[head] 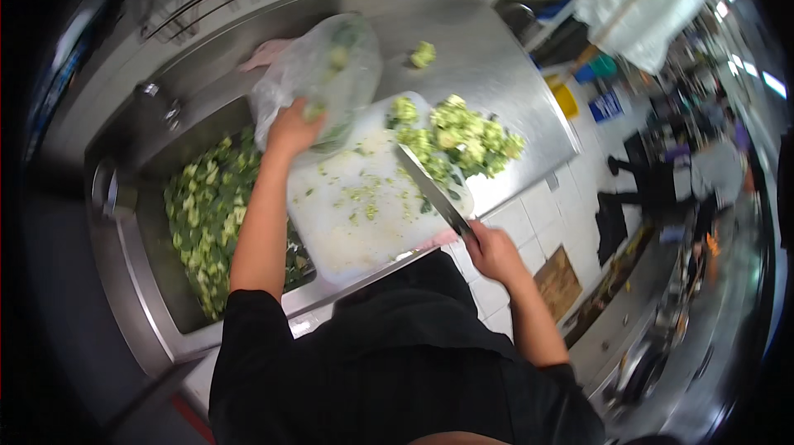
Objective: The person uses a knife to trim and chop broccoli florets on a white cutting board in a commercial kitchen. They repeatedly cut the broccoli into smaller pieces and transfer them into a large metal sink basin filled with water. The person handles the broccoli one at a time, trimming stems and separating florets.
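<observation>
In my right hand (496,253) is the handle of a kitchen knife (437,195). Its broad blade slants up and left over the right side of a white cutting board (335,221), its tip beside broccoli florets (419,144). My left hand (294,127) is at a clear plastic bag (322,73) lying behind the board, with green pieces inside. A pale green bit shows at my left fingertips; blur hides whether I grip it or the bag. Green crumbs dot the board. More broccoli (474,135) is heaped on the steel counter, right of the board.
On the left, a steel sink (155,302) holds many cut green pieces (211,221), with a faucet (158,101) behind. A lone floret (423,55) sits on the steel counter (459,23). Another person (713,175) stands across the tiled floor, beside a cooking line.
</observation>
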`<state>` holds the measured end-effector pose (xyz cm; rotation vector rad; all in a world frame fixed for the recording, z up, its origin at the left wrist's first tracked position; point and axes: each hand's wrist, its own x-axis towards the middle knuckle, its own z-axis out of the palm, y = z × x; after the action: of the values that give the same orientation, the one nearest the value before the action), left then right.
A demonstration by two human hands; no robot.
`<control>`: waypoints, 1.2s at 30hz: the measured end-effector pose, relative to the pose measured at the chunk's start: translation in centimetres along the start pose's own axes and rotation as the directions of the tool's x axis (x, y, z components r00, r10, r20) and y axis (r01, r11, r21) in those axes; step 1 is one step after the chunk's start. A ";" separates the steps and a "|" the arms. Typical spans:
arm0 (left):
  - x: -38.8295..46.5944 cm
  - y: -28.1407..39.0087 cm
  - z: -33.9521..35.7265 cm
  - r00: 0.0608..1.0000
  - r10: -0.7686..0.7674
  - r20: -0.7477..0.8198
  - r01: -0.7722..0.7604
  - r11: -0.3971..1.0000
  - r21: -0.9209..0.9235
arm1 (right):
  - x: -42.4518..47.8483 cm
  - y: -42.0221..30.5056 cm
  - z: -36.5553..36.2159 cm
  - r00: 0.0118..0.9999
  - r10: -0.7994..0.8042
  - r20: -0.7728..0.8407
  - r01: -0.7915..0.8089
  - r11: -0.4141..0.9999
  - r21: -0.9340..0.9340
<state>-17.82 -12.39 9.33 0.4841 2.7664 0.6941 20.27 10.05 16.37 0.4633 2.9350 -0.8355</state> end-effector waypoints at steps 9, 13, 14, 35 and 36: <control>12.2 -14.5 6.1 0.924 0.383 -0.002 -0.383 0.924 0.020 | 10.7 -14.8 -14.2 0.824 -0.483 0.296 0.564 0.741 -0.365; 12.8 -13.5 6.2 0.905 0.400 -0.144 -0.421 0.891 -0.168 | 12.0 -18.7 -14.4 0.720 -0.681 0.133 0.654 0.601 -0.459; 12.3 -12.7 6.1 0.908 0.383 -0.170 -0.408 0.900 -0.155 | 12.4 -19.0 -14.3 0.708 -0.700 0.089 0.648 0.595 -0.476; -1.1 0.3 1.3 0.972 0.236 -0.008 -0.235 0.964 -0.126 | 2.5 -0.2 3.3 0.950 0.137 0.282 -0.265 0.830 0.491; -1.6 1.9 1.1 0.970 0.242 0.005 -0.241 0.969 -0.051 | 1.6 0.3 3.1 0.903 0.202 0.379 -0.382 0.782 0.492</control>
<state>-15.54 -10.92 9.59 0.8216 2.6976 0.8089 18.77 9.08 13.42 0.7237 2.2116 -1.5522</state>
